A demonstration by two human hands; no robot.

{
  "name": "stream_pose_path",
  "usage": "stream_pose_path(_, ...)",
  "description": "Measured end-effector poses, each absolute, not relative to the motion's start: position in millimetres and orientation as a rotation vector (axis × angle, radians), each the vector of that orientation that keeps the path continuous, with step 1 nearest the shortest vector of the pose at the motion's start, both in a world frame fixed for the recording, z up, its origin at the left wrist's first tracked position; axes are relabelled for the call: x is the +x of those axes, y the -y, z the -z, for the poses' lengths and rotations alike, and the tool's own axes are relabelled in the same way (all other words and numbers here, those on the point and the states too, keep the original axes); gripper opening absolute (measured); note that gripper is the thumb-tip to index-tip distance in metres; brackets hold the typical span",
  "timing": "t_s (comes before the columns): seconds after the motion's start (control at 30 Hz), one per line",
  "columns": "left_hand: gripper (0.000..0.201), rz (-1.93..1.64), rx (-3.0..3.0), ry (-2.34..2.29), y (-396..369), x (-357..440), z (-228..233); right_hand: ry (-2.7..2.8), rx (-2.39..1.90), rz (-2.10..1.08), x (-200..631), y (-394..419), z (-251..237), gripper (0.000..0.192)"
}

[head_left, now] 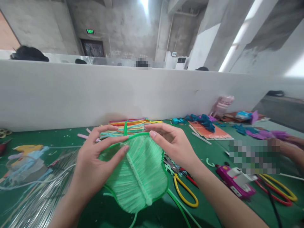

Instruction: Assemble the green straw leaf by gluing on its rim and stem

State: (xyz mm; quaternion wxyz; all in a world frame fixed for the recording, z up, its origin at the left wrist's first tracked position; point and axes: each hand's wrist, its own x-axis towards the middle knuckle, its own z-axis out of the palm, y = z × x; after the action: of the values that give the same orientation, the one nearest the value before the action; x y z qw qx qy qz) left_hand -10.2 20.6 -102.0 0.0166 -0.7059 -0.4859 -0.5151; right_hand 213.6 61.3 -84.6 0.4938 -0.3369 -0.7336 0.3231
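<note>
Between my hands is a light green leaf made of fuzzy pipe cleaners (142,167), with a darker green edge and a thick midrib running down it. My left hand (102,158) pinches its upper left edge between thumb and fingers, beside a short green stem (125,128) that sticks up. My right hand (173,145) grips the upper right edge, thumb on the near face and fingers behind. The leaf hangs tilted above the table, hiding part of what lies beneath. Loose green pipe cleaners (181,207) trail out below its lower right side.
Yellow-handled scissors (185,193) lie right of the leaf, near a purple device (235,182). Thin metal wires (51,193) and a yellow glue gun (28,148) are on the left. Coloured pipe cleaners (137,122) lie behind. A white partition (95,91) bounds the table; another person's hand (289,152) is at right.
</note>
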Motion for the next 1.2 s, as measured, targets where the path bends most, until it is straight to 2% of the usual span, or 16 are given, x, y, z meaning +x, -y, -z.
stream_pose_path(0.1, 0.016, 1.594, -2.191, 1.494, -20.5, -10.5, 102.2, 1.893, -0.75, -0.54, 210.5, -59.7, 82.7, 0.026)
stream_pose_path(0.23, 0.016, 1.612, -2.199, 1.469, -21.6, -11.0, 102.8, 2.102, -0.534, -0.241, 205.8, -57.2, 77.4, 0.046)
stream_pose_path(0.4, 0.02, 1.611, -2.223, 1.451, -21.6, -9.9, 101.9, 2.229, -0.52, 0.003, 200.4, -54.7, 73.0, 0.051)
stream_pose_path(0.53, 0.026, 1.64, -2.237, 1.508, -18.9, -9.3, 100.3, 2.222, -0.52, 0.034, 198.1, -54.1, 72.1, 0.05)
stream_pose_path(0.73, 0.008, 1.732, -2.25, 1.508, -18.6, -8.1, 100.3, 2.239, -0.495, 0.047, 196.3, -56.2, 70.7, 0.049)
stream_pose_path(1.2, 0.01, 1.645, -2.215, 1.456, -21.5, -7.5, 100.6, 2.308, -0.498, 0.037, 191.5, -51.7, 70.6, 0.055)
